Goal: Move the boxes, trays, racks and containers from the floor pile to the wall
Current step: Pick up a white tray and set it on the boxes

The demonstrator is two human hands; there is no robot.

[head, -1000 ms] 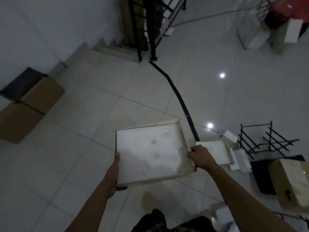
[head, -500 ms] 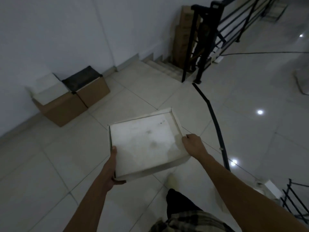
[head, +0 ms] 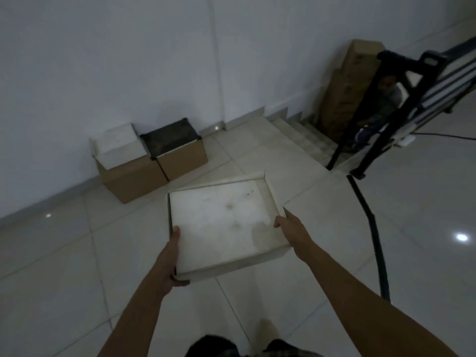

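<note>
White wall (head: 128, 60): tall stacked cartons (head: 353, 81) against it, printing too blurred to read. Two brown boxes (head: 134, 176) stand at its foot. White tray (head: 221, 222) is carried near the wall, with left hand (head: 171, 264) and right hand (head: 289, 228) fingers clamped on opposite edges.

**White tray in both hands, boxes at the wall ahead**

I hold a shallow white tray (head: 221, 222) above the tiled floor (head: 64, 266). My left hand (head: 171, 256) grips its near-left corner and my right hand (head: 291, 228) grips its right edge. Farther off, two touching cardboard boxes stand against the wall (head: 128, 60). The left box (head: 131, 176) carries a white container (head: 118, 145), the right box (head: 183, 162) a black tray (head: 170, 136). A black railing (head: 386, 104) stands far right.
</note>
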